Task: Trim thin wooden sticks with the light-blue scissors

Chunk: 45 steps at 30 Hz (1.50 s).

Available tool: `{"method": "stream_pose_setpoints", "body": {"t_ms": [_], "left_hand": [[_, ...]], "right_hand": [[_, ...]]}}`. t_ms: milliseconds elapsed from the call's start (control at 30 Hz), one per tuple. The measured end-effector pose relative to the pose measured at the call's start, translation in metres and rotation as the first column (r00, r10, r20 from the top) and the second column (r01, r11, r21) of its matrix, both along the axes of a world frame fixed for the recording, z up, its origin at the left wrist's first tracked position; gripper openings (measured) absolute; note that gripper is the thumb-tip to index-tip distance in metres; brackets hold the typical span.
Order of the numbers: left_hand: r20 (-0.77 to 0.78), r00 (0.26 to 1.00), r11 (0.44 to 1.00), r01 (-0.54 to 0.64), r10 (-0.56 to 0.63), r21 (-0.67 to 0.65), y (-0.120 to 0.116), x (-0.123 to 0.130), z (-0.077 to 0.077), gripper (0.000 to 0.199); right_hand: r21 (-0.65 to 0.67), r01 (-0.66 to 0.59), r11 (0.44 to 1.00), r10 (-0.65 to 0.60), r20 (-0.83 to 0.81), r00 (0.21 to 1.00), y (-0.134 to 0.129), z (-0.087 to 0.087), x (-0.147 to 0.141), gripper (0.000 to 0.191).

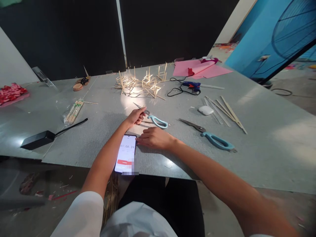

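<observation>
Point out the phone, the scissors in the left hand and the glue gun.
Phone [127,154]: head view, on its lit screen.
Scissors [153,118]: head view, on the light-blue handle.
Glue gun [194,86]: head view, on its blue body.

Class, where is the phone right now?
In the head view, the phone lies left of centre at the near edge of the table, just right of the left forearm.
</observation>
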<state>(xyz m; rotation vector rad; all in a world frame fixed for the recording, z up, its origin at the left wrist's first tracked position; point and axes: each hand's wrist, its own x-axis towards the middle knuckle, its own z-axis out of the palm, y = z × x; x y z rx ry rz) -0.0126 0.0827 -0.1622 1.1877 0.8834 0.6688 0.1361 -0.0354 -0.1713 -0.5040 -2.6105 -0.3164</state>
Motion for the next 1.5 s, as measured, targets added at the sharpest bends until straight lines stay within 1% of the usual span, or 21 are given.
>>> {"method": "stream_pose_setpoints", "body": {"t_ms": [333, 500, 667, 833, 933, 1033, 1133, 1233, 1400, 1500], "left_hand": [[0.016, 1.0, 1.0, 0.009, -0.009, -0.019, 0.003, -0.001, -0.003, 0.044], [0.076, 0.996, 0.999, -0.046, 0.047, -0.013, 0.011, -0.003, -0.002, 0.041], [0.08, 0.995, 0.998, -0.058, 0.059, -0.009, 0.019, 0.0, -0.003, 0.041], [0.078, 0.995, 0.998, -0.055, 0.055, 0.001, 0.02, 0.003, -0.006, 0.04], [0.06, 0.996, 0.998, -0.061, 0.061, -0.002, 0.018, 0.003, -0.004, 0.04], [0.067, 0.996, 0.998, -0.064, 0.066, -0.027, 0.017, 0.002, 0.0, 0.04], [0.107, 0.992, 0.997, -0.055, 0.061, -0.06, 0.018, 0.001, 0.004, 0.041], [0.114, 0.992, 0.996, -0.048, 0.056, -0.075, 0.019, 0.001, 0.004, 0.041], [0.081, 0.997, 1.0, 0.008, -0.006, -0.021, 0.019, 0.003, -0.003, 0.037], [0.09, 0.995, 0.999, 0.037, -0.037, 0.01, 0.019, 0.003, -0.005, 0.036]], "right_hand": [[0.021, 0.002, 1.0, -0.002, -0.007, 1.0, 0.003, 0.001, 0.002, 0.034], [0.015, 0.029, 0.999, -0.029, 0.005, 1.0, 0.007, 0.0, 0.004, 0.035], [0.0, 0.058, 0.998, -0.058, 0.01, 0.998, 0.014, 0.001, 0.014, 0.035], [0.013, 0.071, 0.997, -0.071, -0.018, 0.997, 0.017, -0.002, 0.017, 0.033], [0.015, 0.098, 0.995, -0.097, -0.032, 0.995, 0.016, -0.005, 0.016, 0.032], [-0.009, 0.124, 0.992, -0.124, -0.028, 0.992, 0.015, -0.005, 0.015, 0.036], [-0.039, 0.12, 0.992, -0.12, -0.007, 0.993, 0.013, -0.003, 0.015, 0.037], [-0.049, 0.13, 0.99, -0.129, 0.03, 0.991, 0.011, 0.0, 0.016, 0.039], [-0.073, 0.149, 0.986, -0.143, 0.088, 0.986, 0.011, 0.0, 0.015, 0.039], [-0.079, 0.151, 0.985, -0.146, 0.066, 0.987, 0.012, -0.003, 0.015, 0.039]]}}
